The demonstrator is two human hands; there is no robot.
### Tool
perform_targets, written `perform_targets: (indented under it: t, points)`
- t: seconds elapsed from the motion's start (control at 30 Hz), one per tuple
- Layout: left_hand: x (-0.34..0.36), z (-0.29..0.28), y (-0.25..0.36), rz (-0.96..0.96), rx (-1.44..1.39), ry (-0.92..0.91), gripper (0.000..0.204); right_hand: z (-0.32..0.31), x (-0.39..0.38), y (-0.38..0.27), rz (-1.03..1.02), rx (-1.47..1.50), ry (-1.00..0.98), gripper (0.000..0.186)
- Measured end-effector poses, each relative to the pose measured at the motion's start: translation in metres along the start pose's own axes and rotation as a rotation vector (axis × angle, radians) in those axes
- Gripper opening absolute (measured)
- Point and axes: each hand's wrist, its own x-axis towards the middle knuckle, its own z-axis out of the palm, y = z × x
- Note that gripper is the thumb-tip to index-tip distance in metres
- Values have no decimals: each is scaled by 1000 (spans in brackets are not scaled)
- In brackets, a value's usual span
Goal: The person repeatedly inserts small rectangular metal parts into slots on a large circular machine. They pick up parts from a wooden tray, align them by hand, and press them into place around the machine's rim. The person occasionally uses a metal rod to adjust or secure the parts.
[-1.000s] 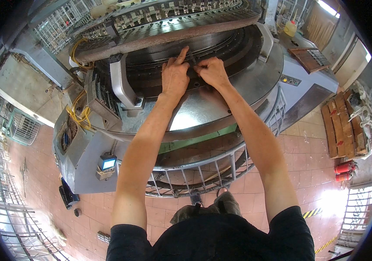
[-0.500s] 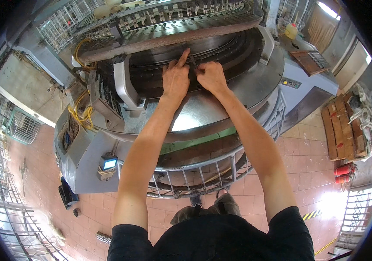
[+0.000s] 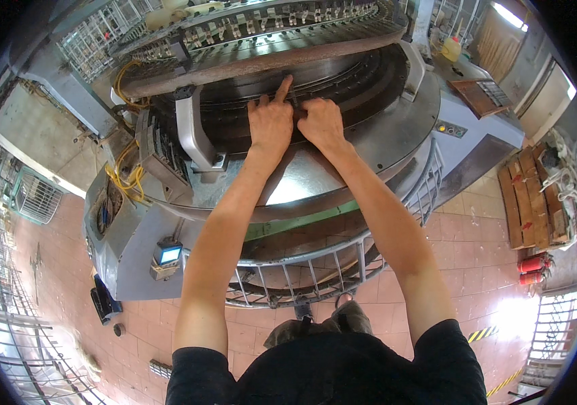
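My left hand (image 3: 269,128) reaches into the dark grooved ring (image 3: 376,91) of a large circular machine. Its index finger stretches up to the smooth metal band (image 3: 322,67), the other fingers bent and apart over the ring, holding nothing visible. Just right of it, my right hand (image 3: 322,125) is closed, fingertips down at a narrow upright piece in the ring; what they grip is too small to make out. A silver bracket (image 3: 187,125) rises left of my hands. Both forearms cross the shiny metal plate (image 3: 285,189).
A rusty rim (image 3: 248,61) overhangs the hands. A curved railing (image 3: 329,263) runs below. Yellow cables (image 3: 126,179) and a small lit screen (image 3: 169,254) are at left. At right stand a wooden pallet (image 3: 528,196), red extinguishers (image 3: 533,263) and a yellow jug (image 3: 451,48).
My right hand has moved slightly left and down within the ring. My left hand has shifted a little left, index finger still stretched out.
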Motion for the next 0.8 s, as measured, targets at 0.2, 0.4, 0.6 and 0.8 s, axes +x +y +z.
perform_targets:
  t: [0.2, 0.4, 0.6, 0.8]
  points:
    - [0, -1, -3, 38, 18, 2, 10, -5, -7, -7, 149, -79, -54, 13]
    - [3, -7, -8, 82, 52, -92, 24, -6, -3, -11, 188, -94, -140, 17]
    - [6, -3, -13, 121, 57, -110, 62, -5, -11, -6, 78, -82, -179, 17]
    - [11, -9, -13, 7, -90, -88, 64, -4, -5, -4, -1, -26, -32, 16]
